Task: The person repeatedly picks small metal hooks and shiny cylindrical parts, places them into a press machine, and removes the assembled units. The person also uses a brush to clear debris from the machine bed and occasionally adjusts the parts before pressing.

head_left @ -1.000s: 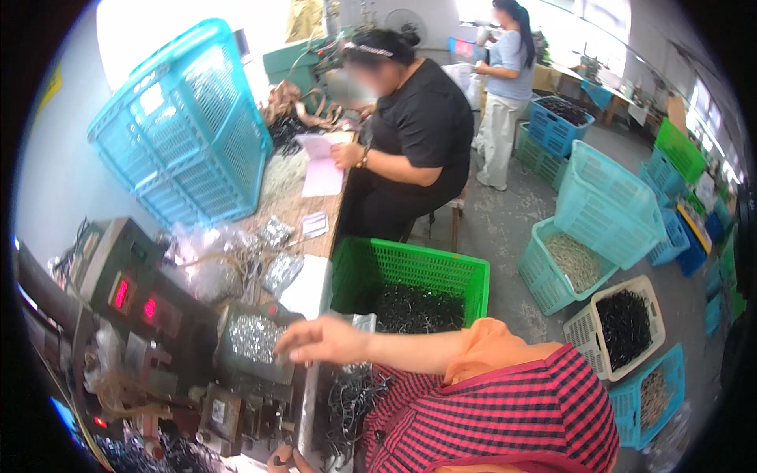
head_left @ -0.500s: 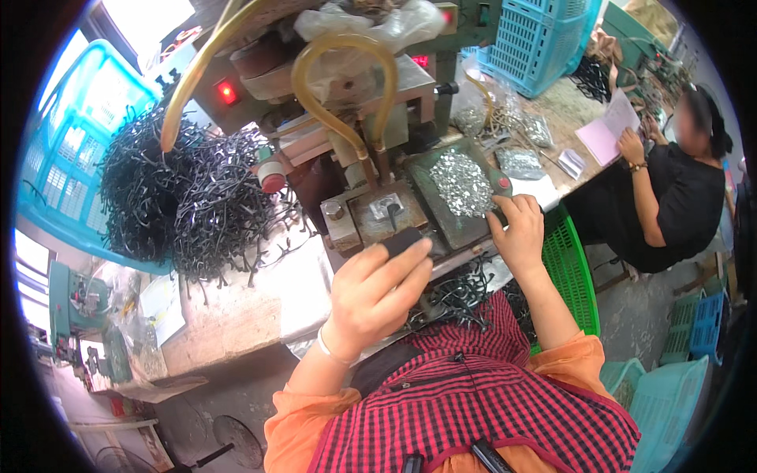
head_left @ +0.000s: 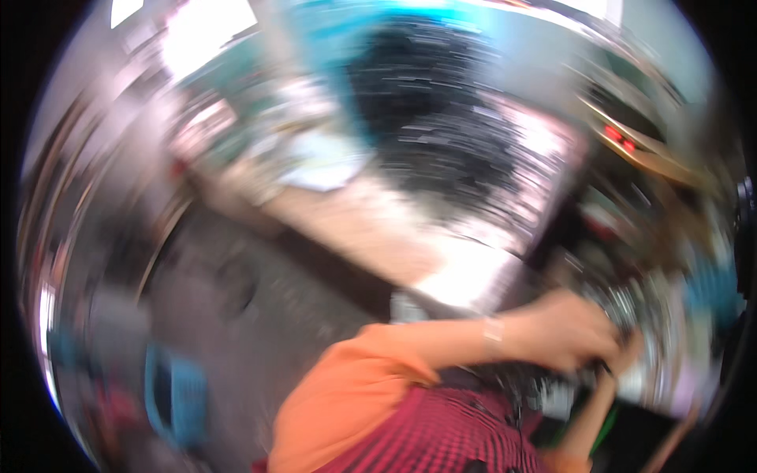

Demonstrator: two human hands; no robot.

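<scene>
Motion smears the whole head view. My left hand is at the lower right, its arm stretched across in an orange sleeve. Close against its fingertips is my right hand, partly covered by it. A small dark piece shows where the two hands meet, too blurred to name. How the fingers of either hand are bent cannot be made out. Beyond my hands, a heap of black, thin, bent parts lies on the workbench.
A machine with red lights stands at the right. Left of the black heap lies a white sheet on the bench. A light-blue crate is behind the heap. Down on the floor at left is a blue container.
The view has swung left, so the bench and black heap now sit further right. My hands, apart before at the machine and metal tray, are now close together.
</scene>
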